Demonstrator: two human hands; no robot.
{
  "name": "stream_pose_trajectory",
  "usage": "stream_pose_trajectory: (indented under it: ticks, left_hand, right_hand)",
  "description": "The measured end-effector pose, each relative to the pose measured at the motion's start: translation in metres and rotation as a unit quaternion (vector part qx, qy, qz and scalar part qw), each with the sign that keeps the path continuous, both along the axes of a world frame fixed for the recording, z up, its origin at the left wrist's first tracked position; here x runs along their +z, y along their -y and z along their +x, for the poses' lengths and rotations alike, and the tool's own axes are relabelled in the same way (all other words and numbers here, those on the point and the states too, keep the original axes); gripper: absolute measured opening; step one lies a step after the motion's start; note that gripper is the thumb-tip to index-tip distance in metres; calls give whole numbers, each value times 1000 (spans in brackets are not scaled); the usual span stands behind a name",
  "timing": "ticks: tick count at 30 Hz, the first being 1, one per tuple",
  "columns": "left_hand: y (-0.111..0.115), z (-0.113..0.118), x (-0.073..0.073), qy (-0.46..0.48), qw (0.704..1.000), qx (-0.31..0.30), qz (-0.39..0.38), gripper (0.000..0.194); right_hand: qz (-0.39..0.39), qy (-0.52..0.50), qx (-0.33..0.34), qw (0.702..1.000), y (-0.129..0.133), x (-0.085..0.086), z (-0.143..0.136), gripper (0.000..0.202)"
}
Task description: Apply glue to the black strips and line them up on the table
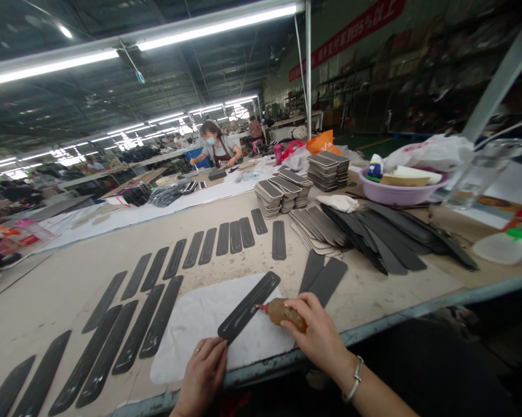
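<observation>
A long dark strip with rounded ends [247, 307] lies slantwise on a white sheet [178, 330], with a glossy line of liquid on its face. My left hand [205, 368] pinches the near end of this strip at the table's edge. In my right hand [315, 330] is a brown glue bottle [282, 313], tipped on its side. Its red nozzle [262, 308] points left, at or just above the strip's surface; contact is hard to tell.
Rows of glossy dark strips [143, 321] cover the table's left. Stacked pieces [269, 197], loose dark strips [395, 237] and a purple basin [400, 188] stand at the right. A clear bottle with a green cap [502, 248] lies at far right. A co-worker [217, 150] works across the table.
</observation>
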State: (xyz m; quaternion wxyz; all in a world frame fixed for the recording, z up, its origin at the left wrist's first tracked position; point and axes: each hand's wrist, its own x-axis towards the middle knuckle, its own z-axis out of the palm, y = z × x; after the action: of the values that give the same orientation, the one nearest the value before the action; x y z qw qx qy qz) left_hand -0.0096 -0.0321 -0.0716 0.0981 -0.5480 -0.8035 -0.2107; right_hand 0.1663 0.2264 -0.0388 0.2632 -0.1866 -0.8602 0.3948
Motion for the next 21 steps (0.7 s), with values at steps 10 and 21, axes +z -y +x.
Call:
stream_pose_trajectory:
  ticks: [10, 21]
  left_hand:
    - [1, -1, -5, -3, 1000, -4, 5, 20]
    - [2, -2, -4, -4, 1000, -8, 0, 19]
  right_hand:
    - [34, -38, -93, 994, -25, -14, -6, 29]
    - [77, -3, -91, 993, -32, -18, -20, 27]
